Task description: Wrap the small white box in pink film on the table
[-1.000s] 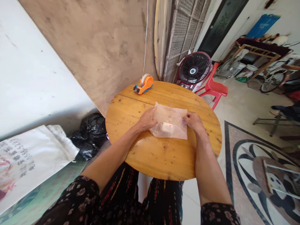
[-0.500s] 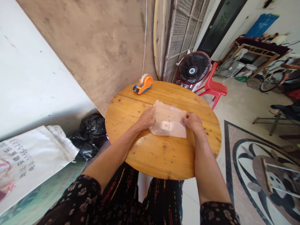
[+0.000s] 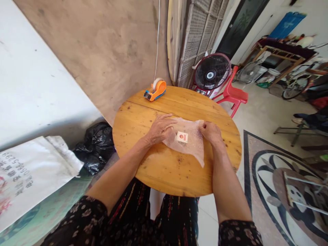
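Note:
A sheet of bubble wrap [image 3: 194,146] lies on the round wooden table [image 3: 169,171]. A small white box with a red mark [image 3: 182,137] rests on it. My left hand [image 3: 161,127] lies with fingers stretched flat over the wrap's left edge. My right hand [image 3: 210,131] pinches the wrap's right edge, fingers closed on it. An orange tape dispenser [image 3: 155,90] stands at the far edge of the table.
A red fan [image 3: 211,73] and a red plastic chair [image 3: 234,94] stand beyond the table. A black bag [image 3: 98,145] and a white printed sack [image 3: 30,171] lie on the floor at left. A wall runs behind the table.
The folded-over far part of the bubble wrap has been laid open, so the small box now shows uncovered. My left hand has flattened on the wrap's edge.

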